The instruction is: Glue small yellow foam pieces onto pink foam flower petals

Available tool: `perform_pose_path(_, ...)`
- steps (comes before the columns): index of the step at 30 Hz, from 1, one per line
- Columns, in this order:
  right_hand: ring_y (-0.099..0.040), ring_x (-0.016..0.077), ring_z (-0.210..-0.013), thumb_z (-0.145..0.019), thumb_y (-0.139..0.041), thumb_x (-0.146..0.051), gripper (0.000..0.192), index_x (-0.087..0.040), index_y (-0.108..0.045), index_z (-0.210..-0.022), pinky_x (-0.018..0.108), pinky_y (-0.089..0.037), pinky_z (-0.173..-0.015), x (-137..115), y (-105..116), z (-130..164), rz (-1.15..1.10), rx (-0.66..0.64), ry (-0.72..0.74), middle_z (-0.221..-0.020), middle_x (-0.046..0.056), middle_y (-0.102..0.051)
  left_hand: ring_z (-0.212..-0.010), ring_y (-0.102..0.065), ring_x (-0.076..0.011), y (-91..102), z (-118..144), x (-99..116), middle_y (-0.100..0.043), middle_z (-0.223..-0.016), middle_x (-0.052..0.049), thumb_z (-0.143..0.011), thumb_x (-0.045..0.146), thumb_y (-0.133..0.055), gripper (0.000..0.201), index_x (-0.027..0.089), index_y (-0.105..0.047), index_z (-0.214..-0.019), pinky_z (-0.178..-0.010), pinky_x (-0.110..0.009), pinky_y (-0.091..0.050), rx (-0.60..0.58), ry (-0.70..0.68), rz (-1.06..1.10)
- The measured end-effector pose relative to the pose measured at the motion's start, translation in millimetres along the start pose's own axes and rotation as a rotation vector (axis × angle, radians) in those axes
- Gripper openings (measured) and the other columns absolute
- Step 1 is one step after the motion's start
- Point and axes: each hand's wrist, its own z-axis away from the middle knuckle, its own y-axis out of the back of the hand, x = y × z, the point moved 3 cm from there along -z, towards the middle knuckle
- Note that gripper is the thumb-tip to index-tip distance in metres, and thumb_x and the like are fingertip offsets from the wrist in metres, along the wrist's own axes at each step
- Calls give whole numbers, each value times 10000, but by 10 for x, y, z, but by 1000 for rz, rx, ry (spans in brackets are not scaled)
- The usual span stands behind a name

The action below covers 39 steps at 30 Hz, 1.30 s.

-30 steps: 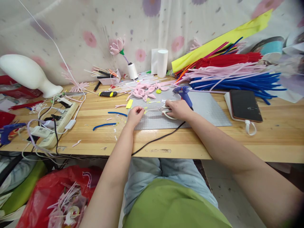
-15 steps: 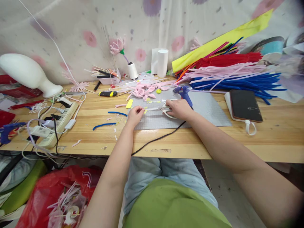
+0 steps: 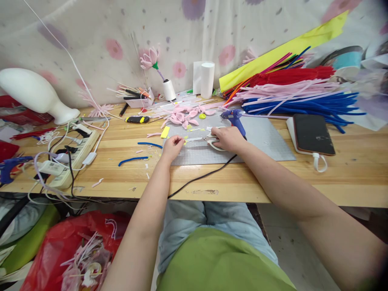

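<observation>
My right hand [image 3: 228, 138] is closed around the pale handles of a pair of scissors [image 3: 209, 141]. The blades point left, towards my left hand [image 3: 174, 147], whose thumb and fingers are pinched together. A small yellow piece [image 3: 185, 141] shows at those fingertips, right by the scissor tips; its exact shape is too small to make out. Both hands are over a grey cutting mat [image 3: 257, 141]. Just beyond my right hand lies a blue glue gun [image 3: 235, 118]. Pink fuzzy petals [image 3: 182, 117] are heaped at the mat's back edge, with a yellow scrap [image 3: 165, 132] nearby.
Bundles of blue pipe cleaners [image 3: 300, 106] and other colours lie at the back right, near a phone [image 3: 314, 135]. A black cord [image 3: 201, 177] crosses the table front. Left are a power strip [image 3: 74, 157], a utility knife [image 3: 137, 119] and a white foam head [image 3: 30, 89].
</observation>
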Motion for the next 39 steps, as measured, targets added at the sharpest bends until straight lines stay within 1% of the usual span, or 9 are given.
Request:
perform_pose_path(5, -613, 230, -780, -780, -511, -373, 282, -181, -571, -978, 280, -198, -546, 5, -18, -1, -16, 3, -24, -876, 90, -695, -527, -406, -75, 0, -3, -20, -489, -561, 41, -684, 277, -564, 121, 164, -578, -641, -510, -205, -361, -4, -15, 7)
perform_pose_path(8, -610, 233, -769, -796, -498, -438, 315, -181, -562, -966, 280, -220, -553, 31, -38, -4, -74, 36, -82, -865, 95, -693, -516, -398, -71, -1, 0, -2, -491, -563, 40, -679, 271, -570, 115, 163, -577, -639, -492, -199, -353, 3, -3, 29)
perform_pose_path(12, -599, 225, -725, -791, -496, -502, 384, -177, -543, -989, 275, -252, -562, 55, -55, 3, -185, 63, -162, -835, 89, -685, -473, -381, -63, -5, 21, 67, -457, -522, 48, -671, 257, -589, 106, 161, -564, -634, -433, -187, -316, 19, 47, 107)
perform_pose_path(16, -596, 223, -716, -777, -502, -517, 419, -166, -537, -1001, 273, -266, -564, -2, -68, 19, -245, 38, -95, -839, 89, -682, -443, -371, -58, -24, 47, 127, -440, -508, 52, -681, 250, -596, 105, 162, -553, -645, -399, -184, -295, -2, 71, 190)
perform_pose_path(19, -595, 223, -721, -783, -493, -518, 419, -162, -537, -999, 276, -264, -564, -41, -82, 24, -252, 23, -47, -855, 91, -686, -452, -375, -61, -28, 46, 118, -453, -536, 44, -684, 239, -592, 85, 162, -563, -662, -388, -184, -292, 25, 47, 206)
perform_pose_path(25, -599, 232, -731, -776, -499, -548, 452, -162, -544, -1007, 278, -254, -561, -39, -100, 18, -228, -2, -44, -872, 98, -692, -533, -425, -82, -37, 16, 52, -495, -611, 21, -674, 263, -603, 109, 169, -601, -729, -393, -178, -311, 50, -5, 169)
perform_pose_path(31, -603, 234, -736, -764, -517, -545, 446, -166, -554, -997, 281, -253, -561, -40, -87, 16, -217, -9, -39, -885, 98, -692, -646, -484, -94, -23, 9, 60, -572, -720, -3, -684, 233, -581, 93, 171, -607, -749, -525, -194, -401, 57, -83, 66)
perform_pose_path(34, -606, 232, -740, -764, -517, -544, 442, -169, -555, -997, 280, -251, -560, -38, -86, 14, -217, -19, -45, -895, 98, -692, -668, -498, -99, -23, 10, 52, -584, -736, -7, -708, 242, -567, 102, 173, -610, -770, -565, -205, -419, 61, -74, 26)
perform_pose_path(39, -605, 235, -742, -769, -511, -551, 442, -169, -550, -987, 276, -239, -556, -38, -77, 12, -207, -7, -36, -884, 99, -692, -667, -508, -103, -26, 6, 39, -580, -711, -2, -718, 255, -564, 114, 173, -611, -781, -591, -215, -426, 67, -75, 22)
